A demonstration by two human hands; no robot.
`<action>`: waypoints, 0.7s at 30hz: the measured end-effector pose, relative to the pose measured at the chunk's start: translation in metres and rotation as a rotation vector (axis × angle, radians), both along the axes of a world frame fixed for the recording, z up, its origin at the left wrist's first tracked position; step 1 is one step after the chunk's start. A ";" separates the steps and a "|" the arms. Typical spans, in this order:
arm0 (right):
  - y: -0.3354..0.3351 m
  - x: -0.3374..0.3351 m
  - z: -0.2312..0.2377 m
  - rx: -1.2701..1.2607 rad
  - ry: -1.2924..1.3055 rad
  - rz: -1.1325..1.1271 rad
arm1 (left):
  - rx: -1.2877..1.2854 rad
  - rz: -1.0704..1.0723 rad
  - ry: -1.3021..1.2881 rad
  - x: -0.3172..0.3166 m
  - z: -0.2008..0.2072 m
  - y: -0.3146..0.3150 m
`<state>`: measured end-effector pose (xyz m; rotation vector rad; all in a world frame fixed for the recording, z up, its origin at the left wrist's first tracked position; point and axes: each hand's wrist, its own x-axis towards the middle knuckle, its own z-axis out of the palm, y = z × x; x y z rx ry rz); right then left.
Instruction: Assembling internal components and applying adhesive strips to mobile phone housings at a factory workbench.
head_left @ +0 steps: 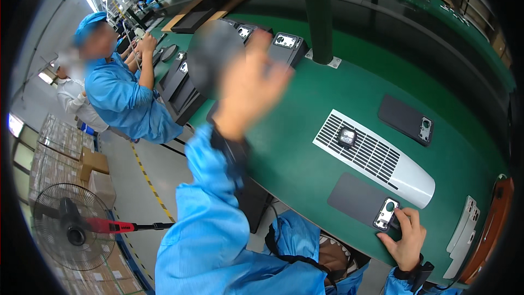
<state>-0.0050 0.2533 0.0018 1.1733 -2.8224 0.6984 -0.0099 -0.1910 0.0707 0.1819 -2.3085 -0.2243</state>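
My left hand [248,90] is raised over the left side of the table, smeared by motion. A dark round object [213,57], also blurred, is right beside it; whether the hand holds it I cannot tell. On the near right, my right hand [405,237] has its thumb and fingers closed on the end of a flat dark grey panel [355,196], around its pale end piece with a round hole. The panel lies on the green table. A similar dark panel [401,117] lies farther back. Between them sits a white slotted cover [376,158] with a small black square part [346,137] on it.
Stacked dark panels [286,46] stand by a green post [319,16]. White curved parts [464,235] lie by a brown box [494,229] at the right edge. A co-worker in blue [123,87] works at left. A fan [73,226] stands on the floor.
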 end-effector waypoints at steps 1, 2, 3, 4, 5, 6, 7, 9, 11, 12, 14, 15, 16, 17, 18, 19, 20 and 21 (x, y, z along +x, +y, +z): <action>0.001 0.001 0.000 -0.010 -0.032 -0.016 | 0.272 0.214 -0.139 -0.004 0.030 -0.024; 0.002 0.002 0.002 -0.017 -0.029 -0.003 | 0.089 0.372 -0.130 -0.006 0.033 -0.073; 0.001 0.002 0.003 -0.016 -0.014 0.002 | 0.035 0.504 -0.231 -0.010 0.032 -0.116; 0.001 0.002 0.003 -0.012 -0.002 0.001 | -0.025 0.571 -0.326 -0.011 0.025 -0.140; 0.002 0.000 0.002 -0.014 0.000 -0.002 | -0.027 0.569 -0.324 -0.012 0.022 -0.139; 0.003 -0.001 0.000 -0.014 0.006 0.000 | -0.006 0.611 -0.426 -0.012 0.017 -0.136; 0.003 0.001 -0.002 -0.013 0.007 0.000 | 0.011 0.651 -0.536 -0.008 0.015 -0.127; -0.001 0.002 0.001 -0.007 -0.008 -0.012 | 0.051 0.524 -0.520 0.001 0.011 -0.090; 0.000 0.002 0.003 0.007 -0.020 -0.021 | -0.096 0.115 -0.299 0.009 -0.008 -0.036; 0.000 0.001 0.002 -0.005 0.000 -0.014 | -0.189 -0.109 -0.289 0.011 -0.013 -0.007; 0.001 0.000 0.000 -0.002 0.015 -0.016 | -0.240 -0.446 -0.344 0.013 -0.031 0.053; 0.003 -0.001 -0.002 -0.023 0.005 -0.014 | -0.209 -0.612 -0.319 0.016 -0.043 0.077; 0.002 -0.001 -0.002 -0.050 -0.003 -0.006 | -0.202 -0.715 -0.297 0.021 -0.053 0.099; 0.002 0.000 -0.003 -0.049 -0.006 0.000 | -0.217 -0.776 -0.251 0.022 -0.059 0.119; 0.001 0.000 -0.003 -0.053 -0.004 -0.005 | -0.213 -0.817 -0.200 0.021 -0.070 0.133; 0.001 0.000 -0.003 -0.056 0.000 -0.016 | -0.212 -0.820 -0.198 0.019 -0.078 0.141; 0.000 0.000 -0.003 -0.056 0.001 -0.018 | -0.197 -0.845 -0.165 0.017 -0.085 0.147; 0.000 0.000 -0.003 -0.056 0.004 -0.022 | -0.181 -0.875 -0.133 0.016 -0.084 0.150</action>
